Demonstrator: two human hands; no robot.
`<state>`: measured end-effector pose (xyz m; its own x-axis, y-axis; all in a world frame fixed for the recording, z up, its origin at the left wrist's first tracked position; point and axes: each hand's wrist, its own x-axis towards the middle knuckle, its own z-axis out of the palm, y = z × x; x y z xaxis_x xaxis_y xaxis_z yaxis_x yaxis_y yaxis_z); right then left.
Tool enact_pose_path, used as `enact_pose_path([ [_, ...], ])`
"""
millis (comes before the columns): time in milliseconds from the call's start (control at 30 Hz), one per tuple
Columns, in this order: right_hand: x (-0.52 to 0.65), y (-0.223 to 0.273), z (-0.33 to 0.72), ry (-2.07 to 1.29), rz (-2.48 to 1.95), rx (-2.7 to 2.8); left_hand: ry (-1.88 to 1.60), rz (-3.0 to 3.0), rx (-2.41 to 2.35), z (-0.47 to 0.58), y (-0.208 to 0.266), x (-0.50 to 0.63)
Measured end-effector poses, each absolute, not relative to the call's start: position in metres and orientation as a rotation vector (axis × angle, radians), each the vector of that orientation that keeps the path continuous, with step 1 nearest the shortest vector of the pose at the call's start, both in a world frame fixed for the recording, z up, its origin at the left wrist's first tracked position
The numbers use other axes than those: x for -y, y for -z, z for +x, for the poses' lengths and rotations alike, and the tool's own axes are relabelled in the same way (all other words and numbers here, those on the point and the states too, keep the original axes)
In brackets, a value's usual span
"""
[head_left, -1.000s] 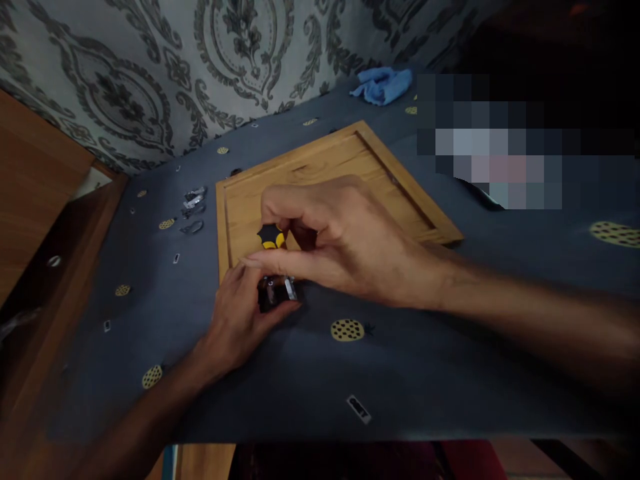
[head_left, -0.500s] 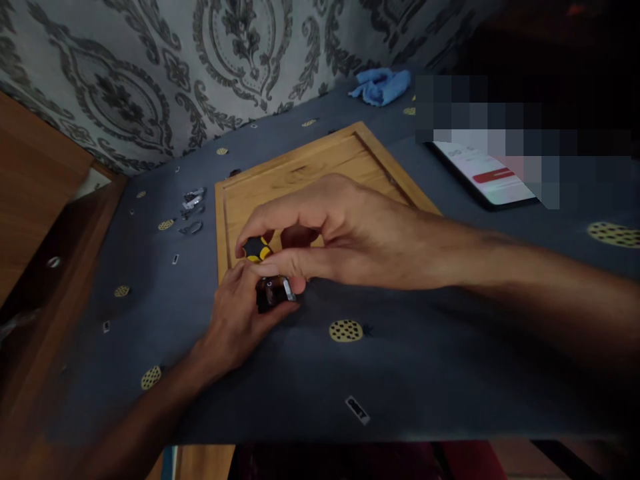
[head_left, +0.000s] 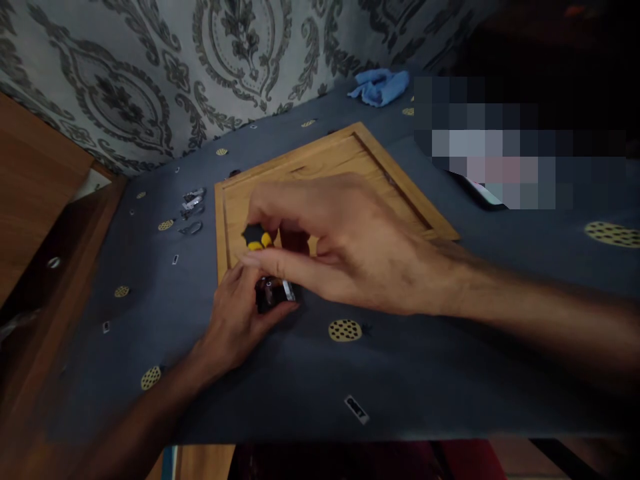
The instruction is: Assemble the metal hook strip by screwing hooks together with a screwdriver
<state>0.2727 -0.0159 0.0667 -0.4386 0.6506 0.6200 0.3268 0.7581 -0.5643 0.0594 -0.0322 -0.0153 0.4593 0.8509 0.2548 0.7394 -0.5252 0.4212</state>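
My right hand (head_left: 350, 243) is closed, thumb and fingers pinching a black-and-yellow handle (head_left: 257, 239) that looks like a screwdriver's. Its shaft and tip are hidden. Just below, my left hand (head_left: 235, 317) grips a small dark object (head_left: 271, 297) with a shiny metal edge and what seems to be a screw head on its face; its kind is unclear. The handle stands above this object, and the right thumb lies close over the left fingers. Both hands are at the near left corner of a wooden board (head_left: 320, 160).
Several small shiny metal pieces (head_left: 193, 203) lie left of the board on the dark pineapple-print tablecloth (head_left: 280, 393). A crumpled blue cloth (head_left: 383, 87) is at the back. A partly blurred-out phone (head_left: 493, 197) lies at the right. A patterned wall covering (head_left: 240, 53) rises behind.
My right hand has rolled round the handle, its wrist dropping lower and its fingers shifting. The handle has turned and risen slightly. My left hand and the dark object stay in place.
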Motion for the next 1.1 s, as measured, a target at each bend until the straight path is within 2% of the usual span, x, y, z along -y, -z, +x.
enact_pose_path([
  [133, 0.018, -0.068, 0.277, -0.419, -0.864, 1.854, -0.624, 2.386, -1.368, 0.062, 0.009, 0.032],
  [600, 0.009, -0.058, 0.278, -0.363, -0.828, 2.1, -0.597, 2.404, -1.357, 0.061, 0.009, 0.031],
  [1100, 0.007, -0.056, 0.276, -0.387, -0.696, 2.122, -0.62, 2.442, -1.374, 0.062, 0.01, 0.032],
])
